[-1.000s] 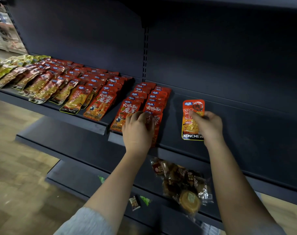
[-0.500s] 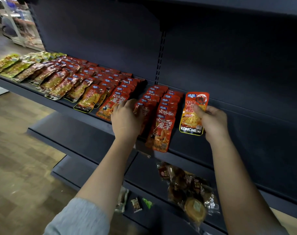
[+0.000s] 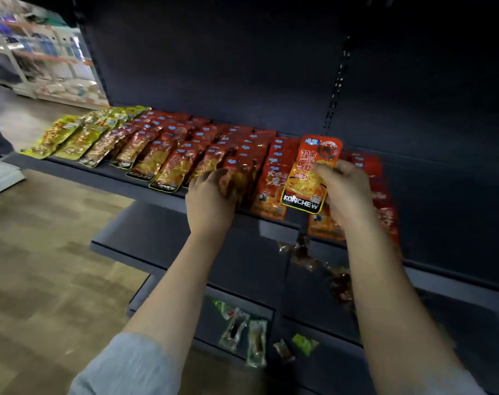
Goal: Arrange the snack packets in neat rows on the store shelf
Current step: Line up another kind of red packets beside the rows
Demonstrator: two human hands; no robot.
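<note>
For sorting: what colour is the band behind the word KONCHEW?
Black, on the held packet; head view.

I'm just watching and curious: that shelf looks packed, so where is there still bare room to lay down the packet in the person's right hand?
Bare shelf lies right of the last red packet row, out to the frame edge. The shelf below is bare beneath the left hand. From the yellow packets to the right hand holding the KONCHEW packet, rows overlap tightly.

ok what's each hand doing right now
left hand: fingers curled on the front packet of a red row.
right hand: pinching the KONCHEW packet.
</note>
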